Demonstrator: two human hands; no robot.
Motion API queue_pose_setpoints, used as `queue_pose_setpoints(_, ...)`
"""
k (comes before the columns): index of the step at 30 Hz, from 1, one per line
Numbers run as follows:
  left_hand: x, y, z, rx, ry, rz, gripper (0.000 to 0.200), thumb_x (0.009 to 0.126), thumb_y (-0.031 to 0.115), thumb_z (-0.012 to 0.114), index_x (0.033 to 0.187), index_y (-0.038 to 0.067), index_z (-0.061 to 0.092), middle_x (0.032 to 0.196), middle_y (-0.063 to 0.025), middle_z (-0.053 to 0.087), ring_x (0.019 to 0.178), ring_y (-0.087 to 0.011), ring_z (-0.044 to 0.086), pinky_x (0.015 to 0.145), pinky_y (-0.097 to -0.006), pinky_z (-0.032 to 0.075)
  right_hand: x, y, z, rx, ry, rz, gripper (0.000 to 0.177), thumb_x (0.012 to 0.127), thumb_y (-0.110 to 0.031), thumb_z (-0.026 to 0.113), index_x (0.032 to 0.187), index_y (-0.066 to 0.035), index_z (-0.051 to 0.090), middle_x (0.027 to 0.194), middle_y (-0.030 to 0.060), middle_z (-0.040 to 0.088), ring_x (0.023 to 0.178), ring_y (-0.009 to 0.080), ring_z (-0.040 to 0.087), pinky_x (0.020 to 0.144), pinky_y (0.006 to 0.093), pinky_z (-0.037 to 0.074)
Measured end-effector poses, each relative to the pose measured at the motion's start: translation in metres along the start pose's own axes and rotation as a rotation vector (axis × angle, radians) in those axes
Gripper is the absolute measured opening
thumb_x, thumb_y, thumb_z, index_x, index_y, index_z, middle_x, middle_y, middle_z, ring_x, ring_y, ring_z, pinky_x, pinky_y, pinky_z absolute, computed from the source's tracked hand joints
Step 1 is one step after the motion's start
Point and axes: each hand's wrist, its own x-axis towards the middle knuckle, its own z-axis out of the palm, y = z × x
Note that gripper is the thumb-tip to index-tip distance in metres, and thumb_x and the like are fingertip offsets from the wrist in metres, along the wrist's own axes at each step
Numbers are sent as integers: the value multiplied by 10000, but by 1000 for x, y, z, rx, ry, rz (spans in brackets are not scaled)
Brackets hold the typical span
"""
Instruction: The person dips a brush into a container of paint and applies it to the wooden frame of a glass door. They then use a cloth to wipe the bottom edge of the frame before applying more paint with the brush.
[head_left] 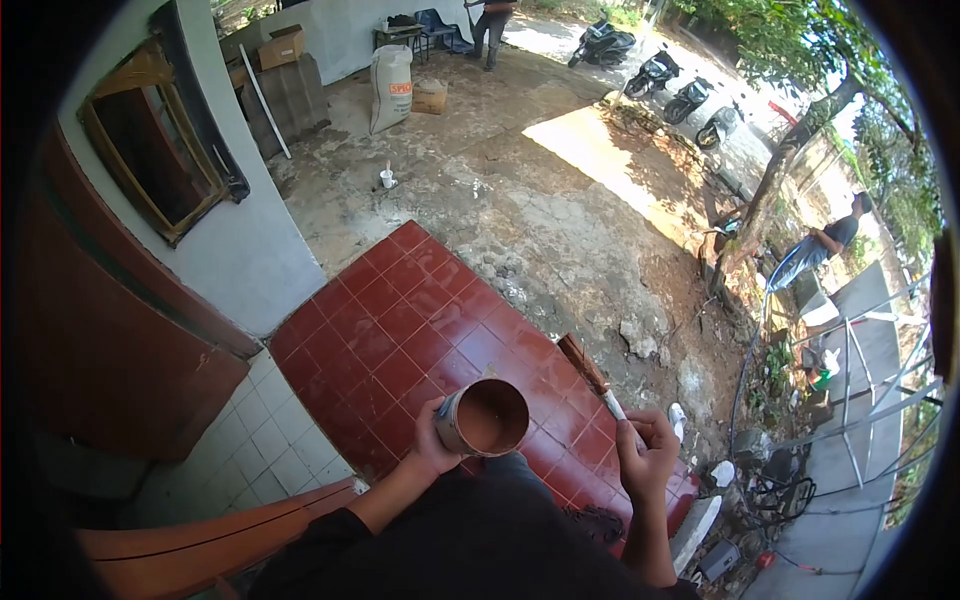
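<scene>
A round can (pixel 447 425) with reddish-brown paint (pixel 485 418) inside is held by my left hand (pixel 432 440), whose fingers wrap its left side. The can's open top faces up. To the right, my right hand (pixel 648 452) is closed on the pale handle of a paintbrush (pixel 613 404). The brush points up and left, its bristles coated brown, apart from the can. Below both hands lies a red tiled floor (pixel 400 330).
A brown door (pixel 130 310) and a framed mirror or window (pixel 160 150) are at left. A white cup (pixel 387 179), a sack (pixel 391 90) and boxes stand farther off. One person (pixel 493 30) is at the top, another (pixel 830 240) at right, near a tree and parked motorbikes.
</scene>
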Motion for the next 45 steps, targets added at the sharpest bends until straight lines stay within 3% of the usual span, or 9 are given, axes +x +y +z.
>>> queue_pose_setpoints(11,8,-8,23,29,11,-5,567,889,506,481,1296,128,595,1345,-139,576,1242,-348,548,1016,-567,451,-14,8,-14,136,-65,101,136,919,-108,673,975,5,622,795,11,619,727,66,583,658,210,439)
queue_pose_setpoints(16,11,-7,26,32,-65,23,594,886,520,474,1313,124,588,1354,-136,571,1268,-356,527,1015,-599,441,-20,8,-7,162,-74,13,97,898,-65,677,936,13,633,739,22,659,652,50,569,600,207,434)
queue_pose_setpoints(20,2,-7,29,103,-49,46,605,884,517,468,1335,127,568,1372,-136,557,1271,-363,524,1016,-612,437,-25,6,-7,157,-75,127,104,893,-73,683,933,10,634,753,30,662,688,54,585,625,208,445)
queue_pose_setpoints(28,3,-17,17,18,-62,-120,644,883,516,451,1384,117,517,1404,-148,526,1269,-374,526,1007,-614,449,-48,7,-8,8,-182,40,136,913,-102,683,932,22,630,786,33,654,681,69,594,641,214,464)
queue_pose_setpoints(35,3,-33,8,86,-128,-59,705,891,589,370,1461,178,426,1490,-160,431,1318,-478,439,1018,-667,389,-59,13,4,295,-39,148,128,910,-98,679,948,7,616,773,28,648,683,61,576,593,216,439)
queue_pose_setpoints(38,-4,-27,3,75,-175,-84,706,889,600,376,1458,185,428,1487,-167,434,1316,-481,439,1013,-671,387,-48,7,11,399,-24,97,180,952,-178,658,979,-20,576,719,-7,562,571,57,483,531,207,375)
queue_pose_setpoints(40,-1,-27,-4,0,-216,-109,705,889,607,380,1453,188,435,1482,-165,439,1313,-475,443,1005,-669,393,-38,-3,12,834,-32,310,173,968,-206,621,990,-47,557,712,-5,515,527,67,425,504,215,345)
queue_pose_setpoints(44,-2,-31,2,-37,-225,-149,694,887,623,385,1431,199,463,1464,-150,464,1302,-450,460,977,-661,411,-24,-8,14,1093,-107,644,112,974,-212,581,998,-132,506,698,6,482,502,69,379,464,215,297)
queue_pose_setpoints(45,-4,-30,7,-29,-228,-145,694,887,623,385,1431,199,463,1464,-150,464,1302,-450,460,977,-661,411,-22,-13,12,1062,-76,584,98,980,-208,571,995,-148,495,679,-1,460,503,70,372,456,215,293)
